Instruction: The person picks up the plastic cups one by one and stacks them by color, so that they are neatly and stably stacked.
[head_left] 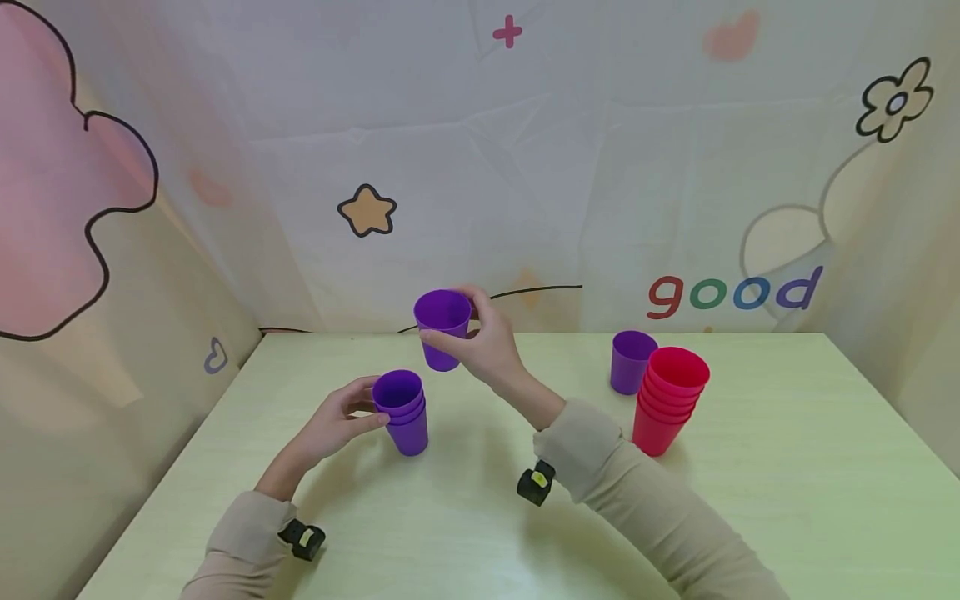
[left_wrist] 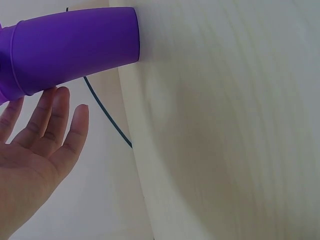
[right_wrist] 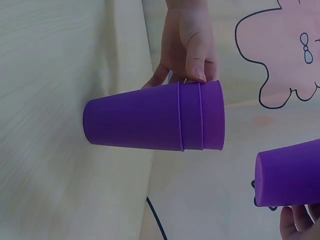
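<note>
My left hand (head_left: pixel 337 421) is at a stack of purple cups (head_left: pixel 408 432), its thumb on the near side below the rims and fingers round the far side. Three nested cups show in that stack in the right wrist view, where my left thumb touches it near the rims. Higher up and further back, my right hand (head_left: pixel 491 346) grips a single purple cup (head_left: pixel 441 346) between thumb and fingers. This cup is upright with its mouth up, raised off the table and apart from the stack. In the right wrist view, fingertips (right_wrist: pixel 290 222) lie against the single cup.
Toward the right of the pale table (head_left: pixel 787 467) stands a stack of several red cups (head_left: pixel 656 433). Another purple cup (head_left: pixel 628 367) is upright just behind and left of it. A printed cloth backdrop (head_left: pixel 480 208) rises beyond the table's far edge.
</note>
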